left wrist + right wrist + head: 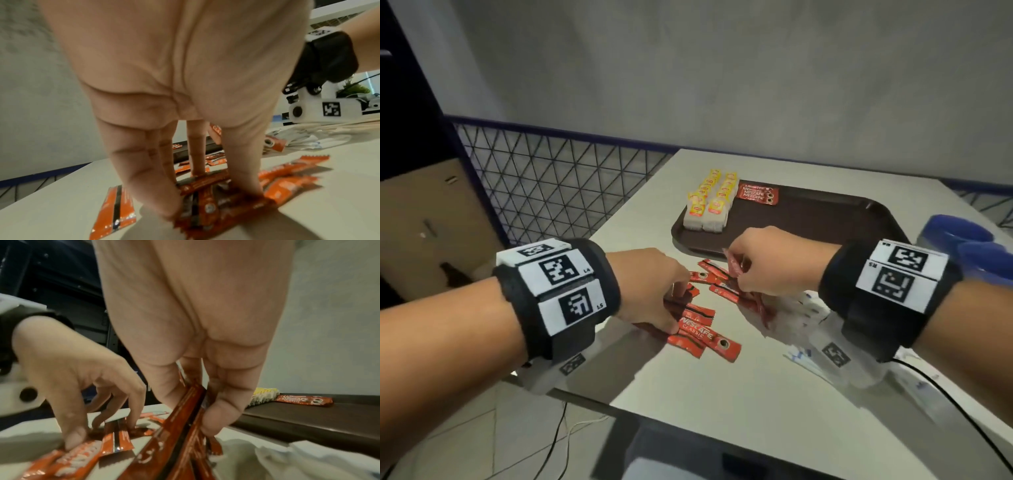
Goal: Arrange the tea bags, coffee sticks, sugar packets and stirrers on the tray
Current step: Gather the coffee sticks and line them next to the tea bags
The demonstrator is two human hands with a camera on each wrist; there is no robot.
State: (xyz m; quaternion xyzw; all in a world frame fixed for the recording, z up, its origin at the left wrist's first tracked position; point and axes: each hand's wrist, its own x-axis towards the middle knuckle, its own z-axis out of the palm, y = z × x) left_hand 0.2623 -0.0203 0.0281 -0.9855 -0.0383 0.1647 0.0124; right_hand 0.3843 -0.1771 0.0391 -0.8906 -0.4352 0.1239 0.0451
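Note:
A dark brown tray (811, 214) lies on the white table, with yellow tea bags (709, 202) lined up at its left end and red coffee sticks (757, 194) beside them. In front of the tray, loose red coffee sticks (703, 334) are scattered. My left hand (678, 310) reaches down into them, its thumb and fingertips (170, 209) pinching a small crossed bunch (205, 191). My right hand (736, 274) holds a few sticks (185, 415) raised between thumb and fingers, just short of the tray's near rim. White sugar packets (803, 308) lie under my right wrist.
A blue object (962, 240) stands at the table's right edge beside the tray. A wire mesh fence (544, 185) borders the table's left and back. A black cable (945, 394) trails from my right wrist across the table's near right corner.

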